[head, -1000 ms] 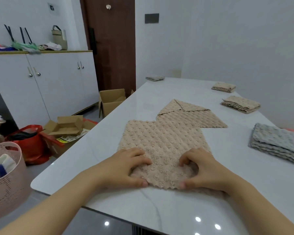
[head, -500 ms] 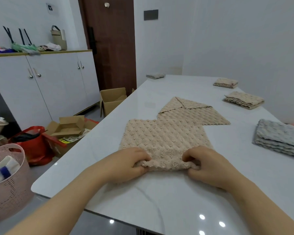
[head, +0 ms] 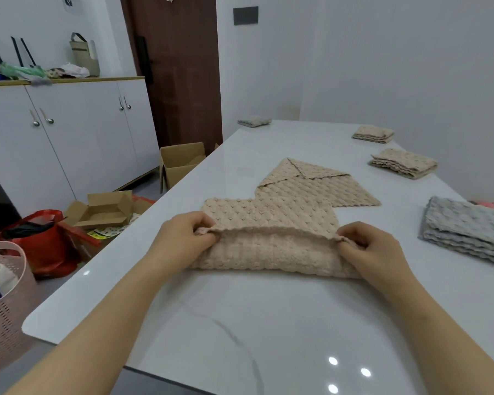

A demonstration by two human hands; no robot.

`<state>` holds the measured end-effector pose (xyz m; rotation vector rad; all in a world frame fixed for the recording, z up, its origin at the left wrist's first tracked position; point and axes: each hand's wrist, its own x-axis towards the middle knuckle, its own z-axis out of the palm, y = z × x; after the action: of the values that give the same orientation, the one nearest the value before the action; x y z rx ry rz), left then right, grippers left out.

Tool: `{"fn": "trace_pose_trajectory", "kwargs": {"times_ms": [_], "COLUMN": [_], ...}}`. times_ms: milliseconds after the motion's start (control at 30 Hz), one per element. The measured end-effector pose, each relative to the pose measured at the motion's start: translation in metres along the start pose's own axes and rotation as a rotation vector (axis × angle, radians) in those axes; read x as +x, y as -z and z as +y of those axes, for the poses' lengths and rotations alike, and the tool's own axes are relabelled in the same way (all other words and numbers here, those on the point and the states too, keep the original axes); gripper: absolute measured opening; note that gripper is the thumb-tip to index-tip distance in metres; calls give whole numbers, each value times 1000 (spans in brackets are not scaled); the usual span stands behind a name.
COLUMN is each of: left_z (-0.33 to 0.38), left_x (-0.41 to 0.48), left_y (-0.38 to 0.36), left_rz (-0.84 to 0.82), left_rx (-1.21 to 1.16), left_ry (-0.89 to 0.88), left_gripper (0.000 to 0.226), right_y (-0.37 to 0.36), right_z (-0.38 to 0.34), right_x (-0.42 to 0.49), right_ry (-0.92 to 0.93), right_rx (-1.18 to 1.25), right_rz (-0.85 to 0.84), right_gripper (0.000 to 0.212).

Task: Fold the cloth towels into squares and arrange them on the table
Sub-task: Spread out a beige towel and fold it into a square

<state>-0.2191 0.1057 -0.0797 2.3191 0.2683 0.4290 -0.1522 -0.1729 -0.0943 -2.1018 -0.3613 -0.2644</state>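
White marble-look table (head: 268, 323) fills the view, glossy and bare on its near half, with a white wall beyond it and a dark brown door (head: 180, 75) past its far left corner. On the floor left of the table, a pink perforated basket (head: 3, 303) holds rolled white and blue cloth, a red bag (head: 44, 246) holds something dark, and open cardboard boxes (head: 109, 209) lie beside it. At the table's middle, the left hand (head: 183, 240) and right hand (head: 374, 252) each pinch a near corner of the beige towel (head: 271, 240), fingers clamped on the lifted edge, which is carried over the part lying flat. A second beige towel (head: 317, 186) lies just beyond, touching it. Along the table's right edge sit a folded grey stack (head: 465, 226) and two beige stacks (head: 404, 165); another small grey towel (head: 254, 121) rests at the far left corner.
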Motion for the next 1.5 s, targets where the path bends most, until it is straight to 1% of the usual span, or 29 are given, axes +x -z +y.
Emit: {"fn": "trace_pose_trajectory", "kwargs": {"times_ms": [100, 167, 200, 267, 367, 500, 567, 633, 700, 767, 800, 867, 933, 1000, 1067, 1133, 1233, 1267, 1300, 1400, 1433, 1500], "left_z": [-14, -21, -24, -25, -23, -19, -16, -17, -19, -22, -22, -22, -23, -23, -24, -25, -27, -28, -29, -32, -32, -31], "left_x": [0, 1, 2, 2, -2, -3, -4, -6, -6, -6, -6, -7, -6, -5, -5, -7, -10, -11, -12, -12, -11, -9], "left_y": [-8, -7, -6, -7, -13, -15, -14, -11, -6, -2, 0, 2, 3, 3, 0, -2, 3, 5, 6, 3, 1, -1], "left_rz": [68, 118, 130, 91, 9, 56, 41, 7, -4, 27, 34, -5, -15, 9, 51, 112, 194, 191, 175, 146, 157, 192], "left_rx": [-142, -157, -139, -68, 29, 142, 254, 281, 202, 61, -8, -93, -103, -67, -54, -78, -215, -233, -218, -68, -33, -2], "left_ry": [33, 43, 38, 14, -21, -35, -53, -44, -3, 55, 94, 160, 175, 175, 171, 152, 115, 112, 110, 91, 82, 51], "left_gripper": [11, 13, 14, 14, 16, 14, 15, 14, 13, 11, 8, 12, 12, 14, 17, 21, 18, 15, 12, 9, 8, 8], "right_y": [-1, -1, -1, -1, -3, -2, 0, 0, 0, 1, 1, 4, 5, 5, 4, 3, 5, 6, 6, 5, 3, 2], "right_z": [1, 1, 1, 1, 1, -2, -5, -7, -9, -10, -11, -12, -13, -12, -12, -11, -11, -10, -10, -8, -7, -6], "right_x": [3, 5, 6, 6, 4, 2, 0, -2, -4, -6, -6, -7, -8, -6, -6, -5, -4, -4, -4, -5, -4, -4], "right_ry": [-31, -67, -87, -101, -92, -53, -49, -44, -35, -40, -59, -122, -171, -199, -195, -146, -126, -146, -175, -254, -256, -233], "right_rx": [-33, -45, -46, -60, -94, -171, -185, -183, -168, -138, -107, -35, 5, 2, -46, -57, 128, 168, 168, -7, -88, -190], "right_rz": [6, 42, 66, 94, 59, 30, 16, -2, -12, -22, -36, -86, -114, -112, -90, -19, 106, 105, 69, -103, -122, -99], "right_gripper": [8, 7, 7, 9, 10, 11, 9, 8, 7, 7, 7, 6, 11, 16, 18, 16, 8, 7, 9, 16, 18, 19]}}
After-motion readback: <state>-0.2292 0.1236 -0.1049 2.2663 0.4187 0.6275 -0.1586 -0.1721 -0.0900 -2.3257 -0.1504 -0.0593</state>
